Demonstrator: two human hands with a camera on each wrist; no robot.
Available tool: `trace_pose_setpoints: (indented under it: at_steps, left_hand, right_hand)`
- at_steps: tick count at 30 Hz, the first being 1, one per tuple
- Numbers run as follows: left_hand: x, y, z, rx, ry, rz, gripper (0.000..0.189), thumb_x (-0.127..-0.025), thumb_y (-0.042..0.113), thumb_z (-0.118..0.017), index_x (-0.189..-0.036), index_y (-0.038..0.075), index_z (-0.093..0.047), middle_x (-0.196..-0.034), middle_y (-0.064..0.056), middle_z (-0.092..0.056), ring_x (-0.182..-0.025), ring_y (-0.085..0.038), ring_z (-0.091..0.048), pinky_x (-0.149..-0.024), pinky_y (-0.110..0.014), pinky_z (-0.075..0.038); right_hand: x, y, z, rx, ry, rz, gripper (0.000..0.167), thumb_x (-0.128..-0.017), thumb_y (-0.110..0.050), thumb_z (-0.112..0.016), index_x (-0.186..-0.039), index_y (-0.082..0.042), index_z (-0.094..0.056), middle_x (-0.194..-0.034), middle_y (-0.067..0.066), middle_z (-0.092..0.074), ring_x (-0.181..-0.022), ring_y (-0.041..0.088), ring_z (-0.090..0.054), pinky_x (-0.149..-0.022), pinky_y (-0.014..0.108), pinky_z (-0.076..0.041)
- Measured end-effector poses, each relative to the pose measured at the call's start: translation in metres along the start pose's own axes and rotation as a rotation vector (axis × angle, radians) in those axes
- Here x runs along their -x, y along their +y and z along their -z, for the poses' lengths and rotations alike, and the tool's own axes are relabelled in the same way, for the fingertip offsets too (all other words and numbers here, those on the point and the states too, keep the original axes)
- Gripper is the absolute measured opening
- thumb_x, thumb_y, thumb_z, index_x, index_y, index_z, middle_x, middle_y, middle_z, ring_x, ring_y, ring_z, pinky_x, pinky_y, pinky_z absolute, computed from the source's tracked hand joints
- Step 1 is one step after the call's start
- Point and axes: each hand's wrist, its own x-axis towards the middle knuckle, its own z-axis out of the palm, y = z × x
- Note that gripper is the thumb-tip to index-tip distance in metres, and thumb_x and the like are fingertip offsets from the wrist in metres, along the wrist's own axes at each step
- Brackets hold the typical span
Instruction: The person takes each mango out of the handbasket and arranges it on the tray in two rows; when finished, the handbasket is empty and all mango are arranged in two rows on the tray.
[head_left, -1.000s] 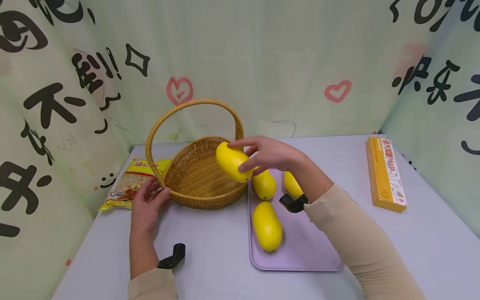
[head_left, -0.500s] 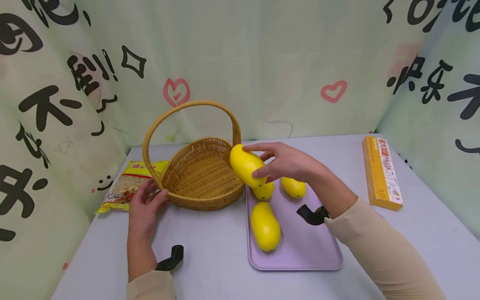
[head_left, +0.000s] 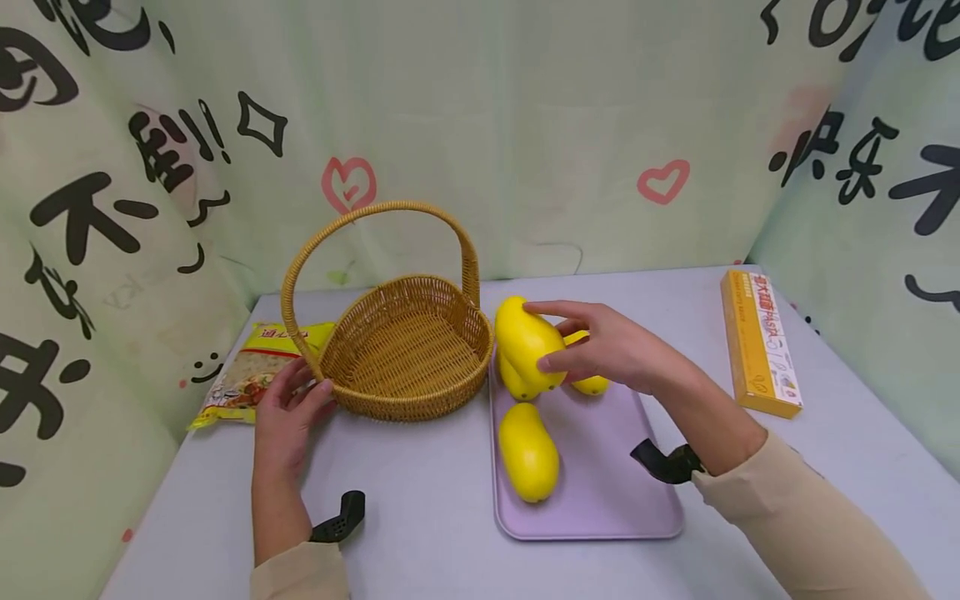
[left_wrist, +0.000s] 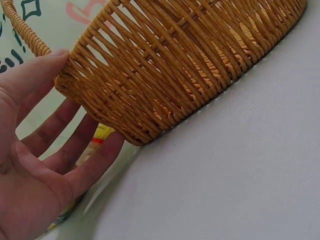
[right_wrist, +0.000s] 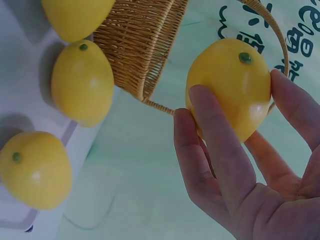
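A wicker basket with a tall arched handle stands at the back left with nothing inside. My left hand grips its left rim near the handle's foot, thumb on the rim and fingers against the woven side. My right hand holds a yellow mango between thumb and fingers. In the head view it is raised above the purple tray, right of the basket. Another mango lies at the tray's left side, and two more, partly hidden behind the held mango and hand, lie at its far end.
A yellow bag of food lies left of the basket, partly behind my left hand. An orange-yellow pasta box lies at the far right. A printed curtain encloses the table's back and sides.
My right hand has carried the mango rightward and slightly down, from over the basket's right rim to over the tray. My left hand keeps its hold on the basket.
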Motion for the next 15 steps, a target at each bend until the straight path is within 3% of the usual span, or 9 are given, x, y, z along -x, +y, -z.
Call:
trace_pose_setpoints:
  at_steps: [6, 15]
  left_hand:
    - [-0.001, -0.002, 0.001, -0.002, 0.005, 0.006, 0.067, -0.094, 0.023, -0.077, -0.154, 0.033, -0.048, -0.146, 0.002, -0.049, -0.132, -0.015, -0.055, -0.097, -0.025, -0.059]
    - [0.0, 0.0, 0.0, 0.0, 0.007, 0.006, 0.064, -0.097, 0.017, -0.073, -0.154, 0.032, -0.048, -0.148, 0.0, -0.048, -0.133, -0.016, -0.054, -0.097, -0.025, -0.059]
  right_hand:
    - [0.015, 0.018, 0.0, -0.011, 0.029, -0.037, 0.076, -0.092, -0.024, -0.078, -0.158, -0.032, -0.042, -0.149, 0.022, -0.045, -0.116, 0.031, -0.063, -0.089, 0.037, -0.064]
    - [0.035, 0.049, 0.0, -0.038, 0.062, -0.045, 0.081, -0.092, -0.024, -0.077, -0.162, -0.029, -0.036, -0.152, 0.026, -0.04, -0.122, 0.034, -0.059, -0.09, 0.04, -0.064]
